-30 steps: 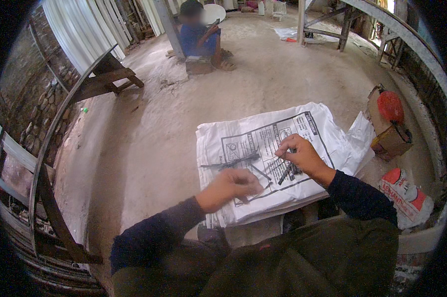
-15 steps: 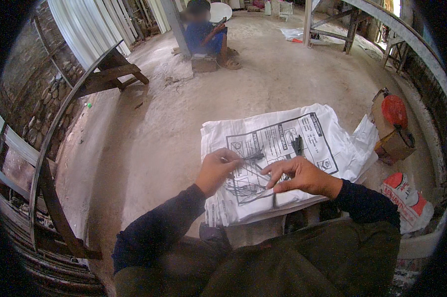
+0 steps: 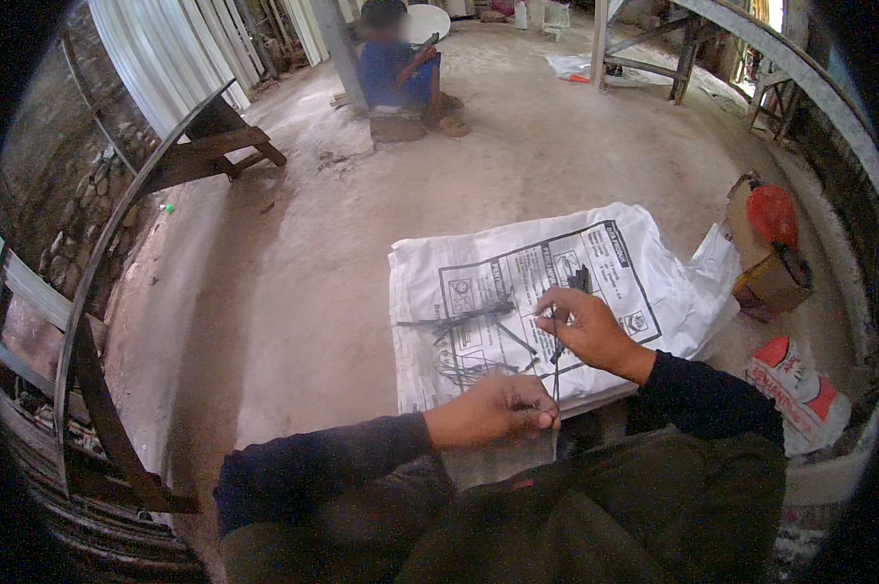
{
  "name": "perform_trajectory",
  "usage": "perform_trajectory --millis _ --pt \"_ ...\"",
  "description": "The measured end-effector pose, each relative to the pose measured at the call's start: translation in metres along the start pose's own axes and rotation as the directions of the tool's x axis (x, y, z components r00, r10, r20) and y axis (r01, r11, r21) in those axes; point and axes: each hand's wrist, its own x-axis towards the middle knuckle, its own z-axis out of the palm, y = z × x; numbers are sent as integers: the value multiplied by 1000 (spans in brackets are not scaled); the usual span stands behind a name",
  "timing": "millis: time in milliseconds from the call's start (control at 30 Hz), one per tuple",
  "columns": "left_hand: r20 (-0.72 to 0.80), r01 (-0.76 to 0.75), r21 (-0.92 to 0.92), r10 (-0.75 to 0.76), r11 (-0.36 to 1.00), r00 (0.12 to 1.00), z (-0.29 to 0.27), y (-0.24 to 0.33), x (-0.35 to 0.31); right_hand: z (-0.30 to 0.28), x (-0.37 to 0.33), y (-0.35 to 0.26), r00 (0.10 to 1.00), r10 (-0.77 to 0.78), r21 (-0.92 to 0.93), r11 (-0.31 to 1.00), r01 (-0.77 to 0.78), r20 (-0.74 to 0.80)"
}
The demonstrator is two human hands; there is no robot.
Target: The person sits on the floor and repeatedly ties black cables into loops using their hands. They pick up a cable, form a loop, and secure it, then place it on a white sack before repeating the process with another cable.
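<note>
A stack of white printed sacks (image 3: 425,258) lies in front of me. Between my hands a thin black strand (image 3: 556,375) runs nearly upright; whether it is string or a plastic tie I cannot tell. My right hand (image 3: 595,336) pinches its upper part above the sacks. Lower down, by the near edge of the stack, my left hand (image 3: 498,411) is closed on its bottom end. More loose black strands (image 3: 459,318) lie spread on the top sack, left of my right hand. A small dark bundle (image 3: 581,278) rests beyond that hand.
At the right stand a cardboard box (image 3: 766,285) and a red rounded thing (image 3: 772,214). A red-and-white bag (image 3: 800,394) lies nearer. Wooden frames (image 3: 216,146) stand at the left. A person in blue (image 3: 396,78) sits farther off.
My left hand has moved down and right, off the loose strands, to the near edge of the sacks. My right hand has risen slightly. One strand is now stretched between them.
</note>
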Motion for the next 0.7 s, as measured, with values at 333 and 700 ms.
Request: perform_trajectory --millis 333,700 --pt "-13 -38 52 39 998 999 -6 -8 -5 11 0 49 975 -61 2 998 62 212" --pt "-635 163 -217 -266 963 725 -82 -72 -11 32 -10 48 829 -44 85 996 -5 558"
